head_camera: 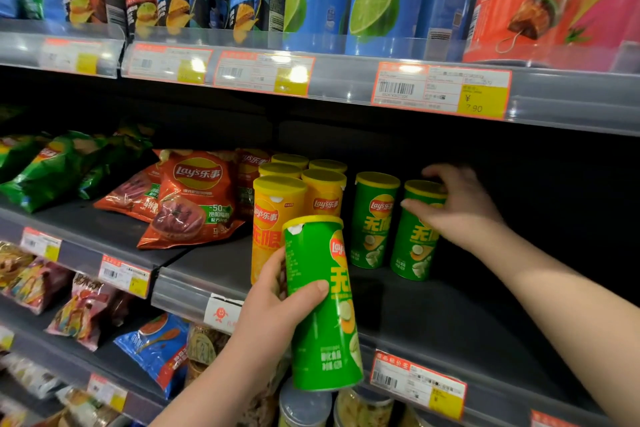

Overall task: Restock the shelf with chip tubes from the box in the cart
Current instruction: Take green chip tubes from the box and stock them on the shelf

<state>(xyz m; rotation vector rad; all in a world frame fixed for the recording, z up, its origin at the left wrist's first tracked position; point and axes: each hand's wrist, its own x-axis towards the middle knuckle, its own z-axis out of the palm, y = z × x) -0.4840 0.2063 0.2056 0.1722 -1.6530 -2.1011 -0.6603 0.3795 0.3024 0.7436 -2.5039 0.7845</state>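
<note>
A green cardboard chip tube with a yellow lid (323,302) is gripped around its middle by the left hand (277,302), the thumb pressed across its front and the fingers wrapped behind; it is held tilted in front of the dark grey middle shelf (433,315). A second green tube (417,230), standing upright on that shelf, is touched at its lid and upper side by the loosely curled right hand (457,204); whether it is truly clasped cannot be told, since the fingers behind it are hidden. A third green tube (374,220) stands just beside it. To their left, yellow-lidded orange tubes (277,218) are clustered, the rear ones mostly hidden. Red crisp bags (197,198) are lying further left. The lower shelves are cut off, and the price labels (441,90) are blurred.
</note>
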